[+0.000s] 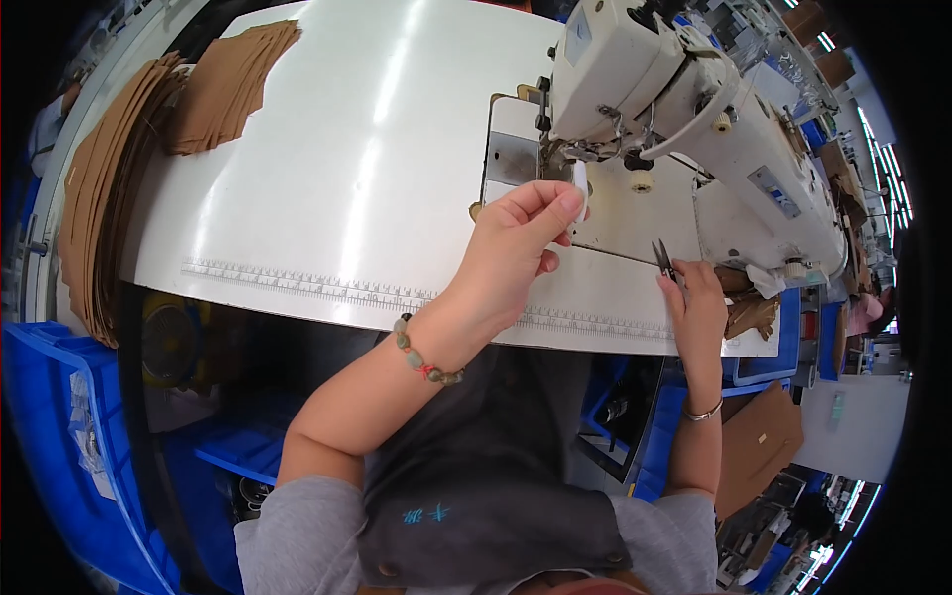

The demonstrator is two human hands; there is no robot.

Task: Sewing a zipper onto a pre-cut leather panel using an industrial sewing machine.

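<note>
My left hand [516, 243] is raised over the white table [367, 169] in front of the sewing machine [684, 109]. Its fingers pinch a small white piece [580, 188] close to the needle area. My right hand [697, 302] rests at the table's near edge on the right and holds small thread snips [662, 260], points up. A bead bracelet is on my left wrist, a thin bangle on my right.
Brown fabric pieces lie in a stack [230, 84] at the far left of the table, and a larger pile [104, 188] hangs over its left edge. Blue bins [59, 426] stand below on the left. More brown pieces [759, 441] lie at lower right.
</note>
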